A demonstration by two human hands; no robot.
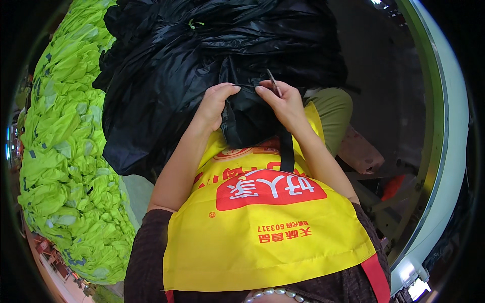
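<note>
Your left hand [217, 101] and right hand [285, 103] each have a pinching grip on the edge of one black cloth heap [172, 76] at far middle, the right also holding one thin metal tool [274, 82], so this edge seems unfinished, how much is left you cannot tell, and one green heap [70, 141] lies left.

Before me, the person's left forearm [183, 159] and right forearm [319, 151], both bare, extend forward and converge at the midline. Left hand [216, 103]: thumb pressed against the curled index finger. Right hand [287, 103]: fingers flexed, thumb pointing inward. The thumb tips face each other, near but apart.
</note>
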